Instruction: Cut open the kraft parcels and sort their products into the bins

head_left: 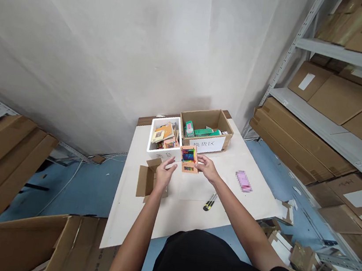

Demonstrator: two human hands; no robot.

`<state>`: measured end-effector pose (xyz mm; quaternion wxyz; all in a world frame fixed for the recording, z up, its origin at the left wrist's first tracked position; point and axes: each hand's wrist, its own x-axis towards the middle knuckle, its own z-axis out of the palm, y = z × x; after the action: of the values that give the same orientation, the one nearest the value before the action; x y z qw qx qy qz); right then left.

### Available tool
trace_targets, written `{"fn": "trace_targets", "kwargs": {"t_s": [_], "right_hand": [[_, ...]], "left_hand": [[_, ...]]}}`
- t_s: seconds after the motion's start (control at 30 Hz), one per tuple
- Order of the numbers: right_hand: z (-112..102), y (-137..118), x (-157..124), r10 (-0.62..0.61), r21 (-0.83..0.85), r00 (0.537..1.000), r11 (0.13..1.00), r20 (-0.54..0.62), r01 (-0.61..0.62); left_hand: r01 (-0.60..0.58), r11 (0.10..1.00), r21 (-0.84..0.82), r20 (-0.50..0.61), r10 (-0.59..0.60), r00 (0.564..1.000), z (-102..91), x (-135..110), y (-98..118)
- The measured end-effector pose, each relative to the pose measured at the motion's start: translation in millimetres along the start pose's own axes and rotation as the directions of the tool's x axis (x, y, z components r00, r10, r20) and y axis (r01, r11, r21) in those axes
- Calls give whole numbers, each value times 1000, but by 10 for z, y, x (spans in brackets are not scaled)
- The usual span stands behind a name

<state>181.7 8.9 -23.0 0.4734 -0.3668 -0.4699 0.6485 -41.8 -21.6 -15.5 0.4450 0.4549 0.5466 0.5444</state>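
My right hand (208, 167) grips the right edge of a small orange booklet or packet (187, 168) with a dark, colourful picture on its front. To the left of it, my left hand (164, 174) holds nothing, its thumb and fingers apart. Below and beside that hand lies a small cardboard box (143, 181) with its flaps open. Behind the booklet stands a white bin (164, 154) filled with booklets and packets. A larger cardboard box (225, 145) next to it contains several green boxes (203, 132) and bears a handwritten white label.
A yellow-and-black utility knife (209, 202) lies on the white table (129, 226). A blurred pink item (243, 181) is at the right. Shelves of cartons (342, 101) line the right side. A big open carton (63, 244) stands at lower left.
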Motion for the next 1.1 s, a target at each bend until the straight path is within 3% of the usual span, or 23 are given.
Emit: {"fn": "trace_targets", "kwargs": {"t_s": [0.13,0.2,0.3,0.37,0.5,0.7,0.87,0.97,1.03,1.1], "right_hand": [[176,45,45,-72,-62,987,995,145,82],[209,70,82,-102,-111,990,987,100,113],[157,105,151,-144,-222,976,969,-162,106],[104,135,196,-111,-249,959,967,-260,45],[94,235,266,45,-124,988,990,-150,-64],[198,447,502,86,-67,987,993,-137,-96],[339,466,1204,21,-105,991,994,-133,-36],[437,345,1790,-88,-179,972,983,-217,49],[450,290,2101,-118,-255,939,966,-322,34],[395,316,2260,-117,-317,917,948,-380,-11]], "left_hand": [[-11,1000,-11,228,13,974,123,2,24],[48,997,-60,219,-34,975,101,26,15],[119,979,-163,139,-97,986,-23,77,-17],[142,964,-223,125,-116,985,-109,109,-43],[189,954,-235,113,-166,980,-230,156,-109],[205,969,-138,206,-174,963,-548,330,-238],[165,980,-110,164,-146,976,-715,929,-175],[51,998,-46,-9,-51,999,-702,1487,-10],[6,998,65,-130,2,992,-722,1791,63],[13,991,130,-151,7,988,-787,1935,31]]}}
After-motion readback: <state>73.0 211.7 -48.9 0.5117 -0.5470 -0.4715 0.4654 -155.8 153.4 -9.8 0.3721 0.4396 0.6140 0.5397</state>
